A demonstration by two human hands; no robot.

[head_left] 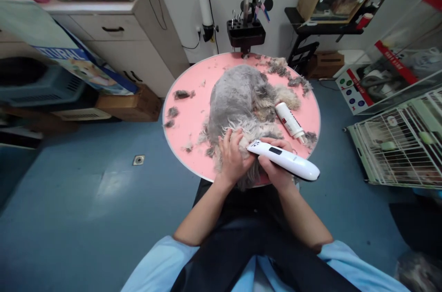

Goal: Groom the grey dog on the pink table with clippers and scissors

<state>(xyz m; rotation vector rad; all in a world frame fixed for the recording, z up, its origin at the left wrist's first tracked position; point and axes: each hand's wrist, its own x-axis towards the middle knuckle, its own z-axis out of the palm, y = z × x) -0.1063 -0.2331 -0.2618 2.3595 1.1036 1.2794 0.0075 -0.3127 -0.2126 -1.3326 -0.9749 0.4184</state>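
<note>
A dog [231,91] with closely shorn grey fur on its back lies on a round pink grooming table [186,131]. Longer, shaggy pale fur remains at its near end, by my hands. My left hand [233,156] is cupped around this shaggy part, its fingers over the fur and the thumb pointing right. In my right hand [278,170] is a white hair clipper [293,161], its blade end pointing left at the fur beside my left thumb. The dog's face cannot be made out. A white bottle [289,120] lies on its side right of the dog.
Cut fur tufts [278,66] lie around the tabletop. Behind the table rises a metal post with a black tool holder [246,34] containing scissors. Drawers [100,28] and a cardboard box [134,104] stand left; a wire cage [397,140] stands right.
</note>
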